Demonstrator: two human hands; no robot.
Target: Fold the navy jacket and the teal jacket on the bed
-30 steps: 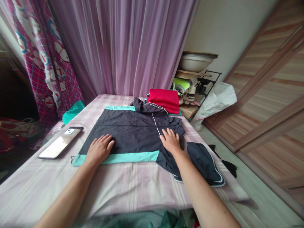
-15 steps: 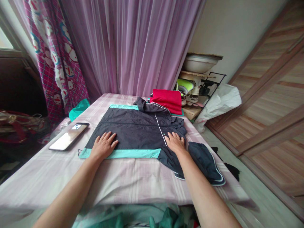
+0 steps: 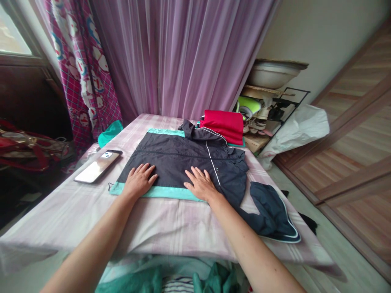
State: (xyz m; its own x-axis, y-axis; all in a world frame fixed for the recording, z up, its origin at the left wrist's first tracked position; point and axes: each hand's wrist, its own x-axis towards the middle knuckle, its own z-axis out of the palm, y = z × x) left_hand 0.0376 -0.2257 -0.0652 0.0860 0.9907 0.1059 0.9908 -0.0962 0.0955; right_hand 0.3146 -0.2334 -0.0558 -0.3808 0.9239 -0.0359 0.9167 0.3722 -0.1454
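Observation:
A dark jacket (image 3: 171, 162) with turquoise side panels and white piping lies spread on the table, its zip line running left to right. My left hand (image 3: 141, 179) rests flat near its left end, fingers spread over the dark cloth and the turquoise strip. Flat on the near middle part lies my right hand (image 3: 200, 183), fingers apart. Neither hand grips the cloth. One dark sleeve (image 3: 275, 211) with white piping is bent at the table's right side, partly behind my right forearm. A folded red garment (image 3: 222, 127) sits beyond the jacket at the back right.
A phone (image 3: 98, 167) lies face down left of the jacket on the checked tablecloth (image 3: 171, 228). Purple curtains (image 3: 183, 57) hang behind. To the right stand a shoe rack (image 3: 275, 110) with a basin (image 3: 273, 75) on top, and a white bag (image 3: 301, 128).
My right hand has slid left along the jacket from the white piping toward its middle. My left hand stays at about the same spot on the cloth. The view has shifted slightly.

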